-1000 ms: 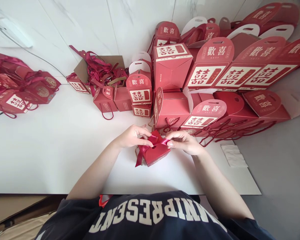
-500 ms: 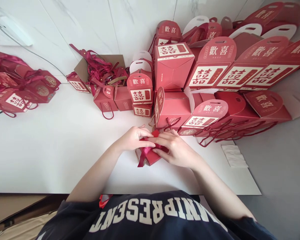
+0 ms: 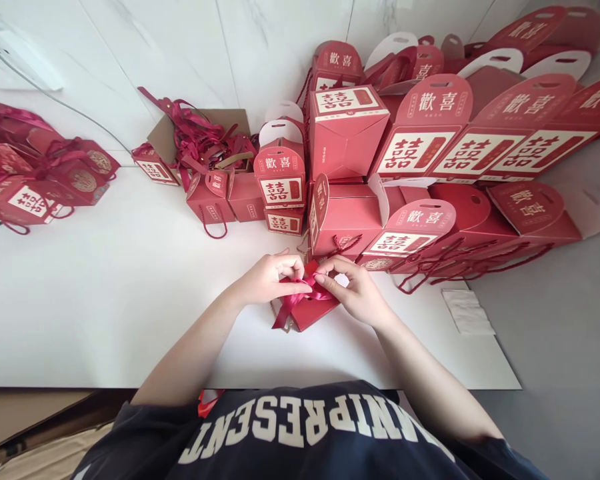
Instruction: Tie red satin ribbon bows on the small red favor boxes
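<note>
A small red gift box (image 3: 313, 316) lies on the white table in front of me, with a magenta ribbon (image 3: 291, 308) across its top. My left hand (image 3: 275, 279) pinches the ribbon from the left, thumb and bent fingers pressed together. From the right, my right hand (image 3: 353, 287) holds another part of the same ribbon between thumb and forefinger. The ribbon forms loops between the two hands, and one loose end hangs over the box's left front edge. A thin cord shows at the box's left side. My fingers partly hide the middle of the ribbon.
Several red gift boxes (image 3: 417, 150) are stacked at the back right, cord handles hanging in front. An open carton (image 3: 233, 120) with tangled ribbons stands by the wall. More ribboned boxes (image 3: 83, 175) sit far left. A folded white tissue (image 3: 466, 312) lies near the right edge.
My right hand has lifted and turned, going from lying flat over the box to pinching the ribbon. More of the ribbon and the box top shows. My left hand has barely moved.
</note>
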{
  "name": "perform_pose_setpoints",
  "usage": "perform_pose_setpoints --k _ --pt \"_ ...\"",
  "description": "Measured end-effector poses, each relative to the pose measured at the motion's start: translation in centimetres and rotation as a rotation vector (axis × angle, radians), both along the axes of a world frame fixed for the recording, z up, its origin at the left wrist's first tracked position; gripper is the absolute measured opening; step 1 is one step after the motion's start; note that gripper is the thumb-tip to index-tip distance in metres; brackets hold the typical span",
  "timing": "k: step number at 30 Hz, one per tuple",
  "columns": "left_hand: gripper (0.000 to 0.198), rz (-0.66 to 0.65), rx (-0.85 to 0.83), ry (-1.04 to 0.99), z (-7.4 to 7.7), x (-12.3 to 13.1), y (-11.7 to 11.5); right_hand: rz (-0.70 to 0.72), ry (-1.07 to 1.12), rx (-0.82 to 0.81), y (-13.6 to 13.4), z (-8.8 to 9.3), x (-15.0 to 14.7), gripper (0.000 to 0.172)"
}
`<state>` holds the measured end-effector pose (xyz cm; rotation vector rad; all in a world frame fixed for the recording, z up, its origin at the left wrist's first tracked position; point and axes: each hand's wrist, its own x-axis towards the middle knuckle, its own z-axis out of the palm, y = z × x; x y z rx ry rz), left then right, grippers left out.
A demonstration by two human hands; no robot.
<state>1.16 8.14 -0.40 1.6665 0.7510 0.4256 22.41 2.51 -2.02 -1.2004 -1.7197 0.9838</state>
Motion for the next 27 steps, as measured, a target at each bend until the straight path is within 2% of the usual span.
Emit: perform_pose_setpoints --k 5,9,12,14,18,21,24,27 --pt "0.028 -0.029 0.001 0.012 -0.2 0.0 0.3 0.112 -0.060 0.032 0.0 0.4 0.5 0.015" --pt "0.027 -0.072 -0.069 -0.006 0.2 0.0 0.3 0.092 -0.039 0.075 0.2 -0.3 0.2 0.007" --pt "0.024 -0.098 -0.125 -0.016 0.5 -0.1 0.4 0.051 0.014 0.187 0.5 -1.2 0.0 0.007" --pt "0.023 -0.109 -0.127 -0.004 0.6 -0.1 0.4 0.084 -0.003 0.310 0.8 -1.5 0.1 0.006" --pt "0.027 -0.063 -0.078 0.033 0.6 0.0 0.4 0.227 -0.209 0.557 1.2 -1.1 0.9 0.010" --pt "0.028 -0.013 -0.019 0.029 0.6 0.1 0.2 0.284 -0.332 0.671 1.3 -0.5 1.4 0.014" --pt "0.026 -0.028 0.053 0.003 0.7 0.1 0.1 0.300 -0.366 0.683 1.3 -0.2 1.5 0.014" --pt "0.025 -0.042 0.116 0.026 1.0 0.1 0.0 0.321 -0.337 0.629 1.3 -0.2 1.4 0.013"
